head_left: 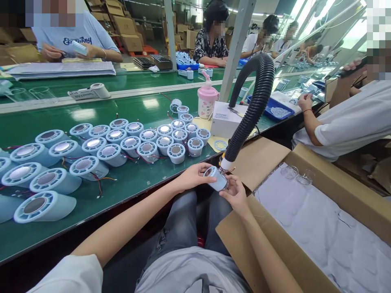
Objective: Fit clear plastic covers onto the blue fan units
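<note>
At the bench [128,191] edge, six o'clock: left hand [194,176] and right hand [234,194] grip a pale-blue plastic cylinder [217,179] beneath the black corrugated hose [253,110].

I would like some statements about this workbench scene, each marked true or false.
1. Both hands hold one pale blue housing. True: the left hand and the right hand grip it together.
2. The black corrugated hose ends far from that housing. False: its white nozzle sits right at the housing.
3. Many similar housings lie on the green bench top. True.
4. The pink bottle lies inside the cardboard box. False: it stands upright on the bench.
5. The cardboard box is closed. False: its flaps are open, with white sheet material inside.
</note>
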A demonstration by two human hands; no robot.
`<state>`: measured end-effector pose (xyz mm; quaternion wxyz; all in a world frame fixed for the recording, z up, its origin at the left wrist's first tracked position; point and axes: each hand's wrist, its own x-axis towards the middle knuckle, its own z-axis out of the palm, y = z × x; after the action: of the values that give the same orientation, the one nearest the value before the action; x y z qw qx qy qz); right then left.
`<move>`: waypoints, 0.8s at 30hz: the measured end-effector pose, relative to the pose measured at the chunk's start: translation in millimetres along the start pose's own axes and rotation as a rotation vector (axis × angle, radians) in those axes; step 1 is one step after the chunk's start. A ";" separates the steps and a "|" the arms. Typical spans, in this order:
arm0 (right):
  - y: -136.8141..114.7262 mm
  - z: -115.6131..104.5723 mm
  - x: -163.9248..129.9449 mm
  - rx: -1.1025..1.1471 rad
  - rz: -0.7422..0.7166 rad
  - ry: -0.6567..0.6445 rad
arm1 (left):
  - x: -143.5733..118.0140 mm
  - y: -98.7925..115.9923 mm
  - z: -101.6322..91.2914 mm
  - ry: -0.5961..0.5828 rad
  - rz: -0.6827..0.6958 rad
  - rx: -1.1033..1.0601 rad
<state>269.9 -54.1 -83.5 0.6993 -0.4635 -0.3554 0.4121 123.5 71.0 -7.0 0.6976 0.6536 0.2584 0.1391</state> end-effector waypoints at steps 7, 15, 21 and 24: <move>27.0 6.9 -15.0 0.019 -0.043 0.143 | 4.2 11.0 5.6 0.022 -0.004 0.235; 33.6 15.3 -21.6 0.008 -0.070 0.173 | 8.0 10.9 3.3 -0.001 -0.007 0.309; 31.7 26.0 -12.9 -0.017 -0.126 0.091 | -3.1 15.6 -9.7 0.020 -0.036 0.279; 29.6 28.0 -12.0 -0.056 -0.172 0.057 | -6.2 19.1 -13.9 0.029 -0.041 0.236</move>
<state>233.0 -48.2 -103.8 0.7289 -0.4621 -0.3850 0.3271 113.6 81.4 12.7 0.6147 0.7238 0.2964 0.1025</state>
